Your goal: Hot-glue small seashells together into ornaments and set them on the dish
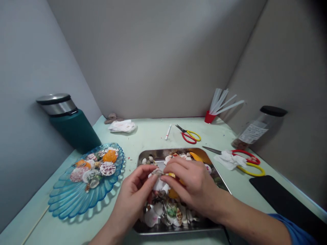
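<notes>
My left hand (pixel 134 190) and my right hand (pixel 195 182) meet above the metal tray (pixel 180 232). Between the fingertips of both hands is a small whitish shell (pixel 156 172); fingers partly cover it, so its exact shape is unclear. Shells of many kinds fill the tray below: white scallop shells (pixel 151 217), a brown-spotted spiral shell (pixel 179 216), a green shell (pixel 171 210). My right hand hides much of the tray's middle. To the left, a blue scallop-shaped plate (pixel 76 200) holds several shells, among them an orange one (pixel 109 156) and a purple-striped one (pixel 107 168).
A green bottle (pixel 76 127) leans in view behind the plate. Scissors (pixel 190 135), a white pen (pixel 168 132) and a tissue packet (pixel 122 126) lie farther back. On the right are larger scissors (pixel 251 169), a crumpled tissue (pixel 230 160), a jar (pixel 255 129) and a black phone-like slab (pixel 283 200).
</notes>
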The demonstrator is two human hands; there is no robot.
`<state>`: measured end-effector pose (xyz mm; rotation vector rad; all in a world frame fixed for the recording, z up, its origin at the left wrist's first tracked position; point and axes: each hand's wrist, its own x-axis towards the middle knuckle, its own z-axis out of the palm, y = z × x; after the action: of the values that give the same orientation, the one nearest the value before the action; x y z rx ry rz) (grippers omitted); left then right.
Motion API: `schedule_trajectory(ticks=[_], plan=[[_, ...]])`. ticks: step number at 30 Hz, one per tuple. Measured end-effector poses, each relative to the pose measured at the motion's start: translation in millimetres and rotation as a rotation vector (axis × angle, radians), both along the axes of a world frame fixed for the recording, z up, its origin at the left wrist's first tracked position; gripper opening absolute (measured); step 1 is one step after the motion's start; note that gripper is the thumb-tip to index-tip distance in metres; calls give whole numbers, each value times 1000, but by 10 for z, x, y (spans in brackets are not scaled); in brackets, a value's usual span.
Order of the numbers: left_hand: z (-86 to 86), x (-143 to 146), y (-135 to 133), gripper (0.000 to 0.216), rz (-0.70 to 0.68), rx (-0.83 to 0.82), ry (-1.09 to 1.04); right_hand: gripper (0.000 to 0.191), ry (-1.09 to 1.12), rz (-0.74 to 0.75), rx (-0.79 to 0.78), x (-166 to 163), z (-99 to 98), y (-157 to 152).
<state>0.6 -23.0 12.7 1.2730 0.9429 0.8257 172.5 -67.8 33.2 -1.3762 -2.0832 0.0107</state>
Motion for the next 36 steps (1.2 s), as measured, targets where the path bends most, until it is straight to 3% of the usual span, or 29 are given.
schedule_trajectory(ticks=[5, 8, 16, 21, 30, 36], plan=[[-41, -31, 38, 27, 6, -79, -101, 15, -301, -171, -193, 163, 133, 4], [-49, -48, 58, 28, -17, -103, -125, 15, -468, -194, -329, 200, 149, -11], [-24, -63, 108, 35, 20, -131, -164, 35, -602, -172, -466, 186, -52, -41], [4, -52, 100, 30, 53, -119, -167, 24, -614, -170, -469, 180, -37, -55], [33, -77, 125, 33, 64, -133, -182, 15, -279, -115, -445, 461, 435, -133], [26, -74, 156, 33, 89, -131, -212, 21, 321, -128, -502, 601, 437, -8]])
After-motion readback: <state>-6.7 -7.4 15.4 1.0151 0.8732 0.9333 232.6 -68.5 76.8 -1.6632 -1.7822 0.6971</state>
